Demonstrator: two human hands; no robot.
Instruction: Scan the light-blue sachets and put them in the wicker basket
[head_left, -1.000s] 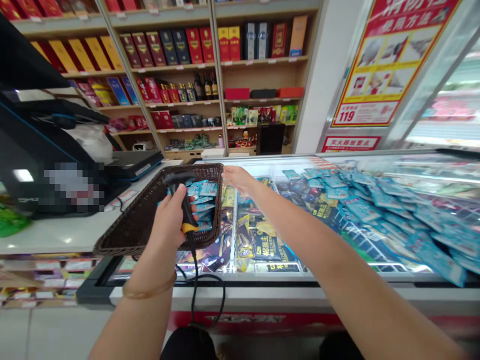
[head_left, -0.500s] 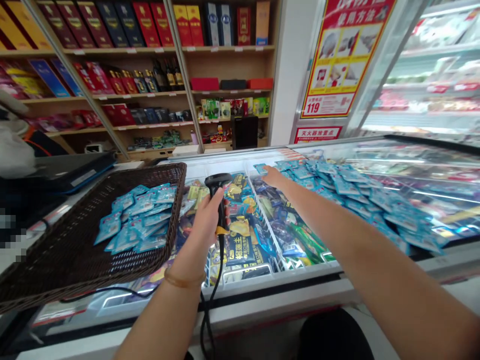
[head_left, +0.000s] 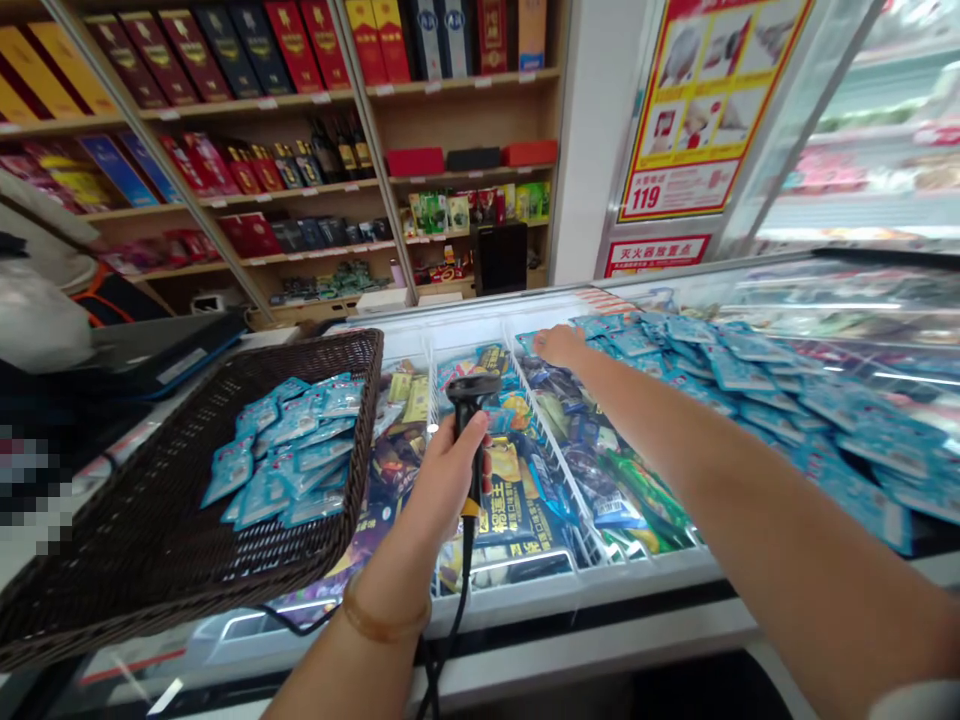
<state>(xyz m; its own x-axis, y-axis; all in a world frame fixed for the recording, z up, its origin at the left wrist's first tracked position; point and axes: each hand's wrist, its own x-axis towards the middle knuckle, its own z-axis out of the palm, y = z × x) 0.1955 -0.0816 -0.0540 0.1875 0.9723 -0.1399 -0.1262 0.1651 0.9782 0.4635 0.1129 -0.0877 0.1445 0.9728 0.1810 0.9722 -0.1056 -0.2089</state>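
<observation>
A black scanner [head_left: 471, 420] is gripped upright in the left hand [head_left: 442, 480]. The right arm is stretched forward, its hand [head_left: 559, 345] laid on the blue packets [head_left: 720, 365]; its grasp cannot be made out

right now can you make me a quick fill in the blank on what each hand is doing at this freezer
1. The left hand grips a black barcode ____.
2. The right hand rests on the pile of ____ packets on the freezer lid.
3. The wicker basket holding more packets sits to the ____ of the left hand.

Missing words: scanner; blue; left
</observation>
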